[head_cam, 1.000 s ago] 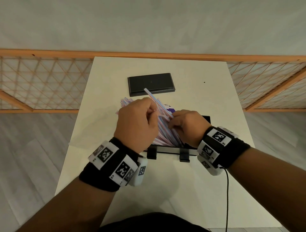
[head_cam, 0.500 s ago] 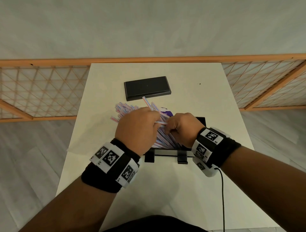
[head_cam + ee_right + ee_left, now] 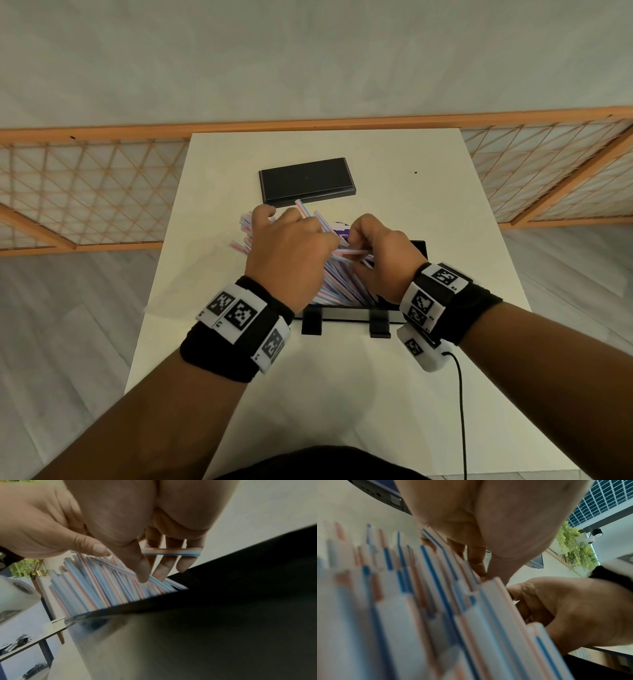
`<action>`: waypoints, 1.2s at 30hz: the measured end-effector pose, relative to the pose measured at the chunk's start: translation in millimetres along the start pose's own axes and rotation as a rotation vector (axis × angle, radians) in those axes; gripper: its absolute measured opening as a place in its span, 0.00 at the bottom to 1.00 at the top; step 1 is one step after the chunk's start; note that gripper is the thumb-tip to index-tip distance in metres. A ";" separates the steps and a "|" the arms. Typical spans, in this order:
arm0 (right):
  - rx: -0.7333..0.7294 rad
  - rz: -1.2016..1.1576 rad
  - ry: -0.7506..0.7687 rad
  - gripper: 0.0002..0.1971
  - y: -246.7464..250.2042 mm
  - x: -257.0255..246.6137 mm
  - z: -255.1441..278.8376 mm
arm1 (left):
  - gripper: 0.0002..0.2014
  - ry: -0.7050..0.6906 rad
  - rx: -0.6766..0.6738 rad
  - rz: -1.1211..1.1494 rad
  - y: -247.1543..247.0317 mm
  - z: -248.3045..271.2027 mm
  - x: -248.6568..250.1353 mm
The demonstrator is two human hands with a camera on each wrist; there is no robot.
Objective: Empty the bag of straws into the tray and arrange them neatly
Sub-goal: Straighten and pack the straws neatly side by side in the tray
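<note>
On the white table [image 3: 394, 394]: a black tray [image 3: 419, 247] sits close to the person, both hands working inside it.
Where the straws are: the straws [image 3: 337, 286] lie in a slanting heap in the tray, their far ends fanning out past its far-left edge; one sticks up between the hands.
Left hand: the left hand [image 3: 286, 253] lies over the heap with fingers curled down into it, thumb against the top layer; it seems to gather a bunch, though what exactly it grips I cannot tell.
Right hand: the right hand [image 3: 378, 255] has its fingers curled, one straw lying across them, and its thumb [image 3: 137, 566] presses another down onto the pile.
Handling: they look very light, thin-walled, smooth and round, so likely to roll, slide over each other and kink if squeezed hard.
Where to hold: I would judge a loose grasp around the middle of a bunch best, with the other palm tapping the ends level.
Look: white tubes with thin blue or pink stripes running along them, all seemingly one length, ends uneven.
Bag: a scrap of purple-and-white packaging [image 3: 342, 230] shows beyond the hands, apparently emptied.
Also there: a black lid-like slab [image 3: 306, 181] lies further back.
</note>
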State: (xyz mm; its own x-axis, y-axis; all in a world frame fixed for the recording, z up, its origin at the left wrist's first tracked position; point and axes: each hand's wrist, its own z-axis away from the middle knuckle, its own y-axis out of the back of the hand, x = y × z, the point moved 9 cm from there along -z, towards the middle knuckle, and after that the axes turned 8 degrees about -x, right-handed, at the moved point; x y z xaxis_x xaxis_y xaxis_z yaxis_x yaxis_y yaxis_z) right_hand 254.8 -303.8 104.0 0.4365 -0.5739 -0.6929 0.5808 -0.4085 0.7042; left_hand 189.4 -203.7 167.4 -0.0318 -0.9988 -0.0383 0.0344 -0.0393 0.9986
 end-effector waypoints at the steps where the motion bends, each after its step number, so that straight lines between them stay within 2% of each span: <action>1: -0.014 -0.015 0.007 0.15 -1.7 -2.1 -0.4 | 0.14 0.002 -0.043 0.018 -2.6 -1.2 1.1; 4: -0.034 0.026 0.019 0.11 -6.5 -4.8 -3.1 | 0.20 -0.008 -0.162 0.069 -5.8 -0.1 2.9; 7: -0.039 0.054 0.089 0.12 -9.1 -10.0 -3.7 | 0.17 -0.025 -0.155 0.111 1.7 1.5 4.8; 11: -0.039 0.032 0.196 0.14 -10.4 -17.3 -2.9 | 0.11 -0.010 -0.192 0.028 -0.3 -2.4 3.2; 16: -0.089 -0.055 0.232 0.07 -16.6 -22.8 -1.1 | 0.13 -0.011 -0.071 0.037 14.3 -3.0 -0.4; 19: -0.120 -0.046 0.182 0.09 -19.4 -21.9 0.1 | 0.14 -0.035 0.031 0.096 24.2 2.4 -8.3; 22: -0.129 -0.024 0.180 0.13 -18.8 -27.8 0.3 | 0.11 -0.076 0.139 0.460 27.4 8.6 -15.4; 24: -0.119 -0.039 0.207 0.09 -18.7 -39.8 -0.3 | 0.08 -0.095 0.204 0.603 25.4 9.7 -10.6; 25: -0.112 -0.033 0.210 0.07 -18.6 -45.2 -1.9 | 0.06 -0.113 0.210 0.607 23.9 8.7 -4.6; 27: -0.121 -0.015 0.179 0.10 -18.8 -50.0 -4.7 | 0.03 -0.130 0.193 0.616 18.9 6.0 1.7; 30: -0.144 -0.062 0.184 0.07 -20.2 -39.7 -7.9 | 0.04 -0.145 0.144 0.627 14.6 4.0 -3.5; 31: -0.143 -0.019 0.168 0.10 -20.5 -31.5 -8.6 | 0.05 -0.151 0.141 0.592 15.4 5.7 -6.3; 33: -0.117 0.255 0.090 0.17 -18.7 -13.1 -7.8 | 0.10 -0.120 0.233 0.506 24.3 13.8 -20.1; 35: -0.095 0.538 0.008 0.22 -15.7 -1.7 -6.7 | 0.13 -0.013 0.436 0.506 40.4 30.1 -46.8; 36: -0.097 0.584 -0.005 0.23 -14.3 0.1 -5.6 | 0.12 0.052 0.535 0.524 47.4 40.4 -60.2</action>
State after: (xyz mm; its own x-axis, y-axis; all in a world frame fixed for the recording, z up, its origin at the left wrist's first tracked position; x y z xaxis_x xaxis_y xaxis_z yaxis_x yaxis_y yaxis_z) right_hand 250.4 -294.1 92.9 0.6999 -0.6875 -0.1937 0.3054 0.0429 0.9512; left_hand 152.7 -144.2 218.5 -0.0976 -0.8833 0.4586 -0.4590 0.4488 0.7667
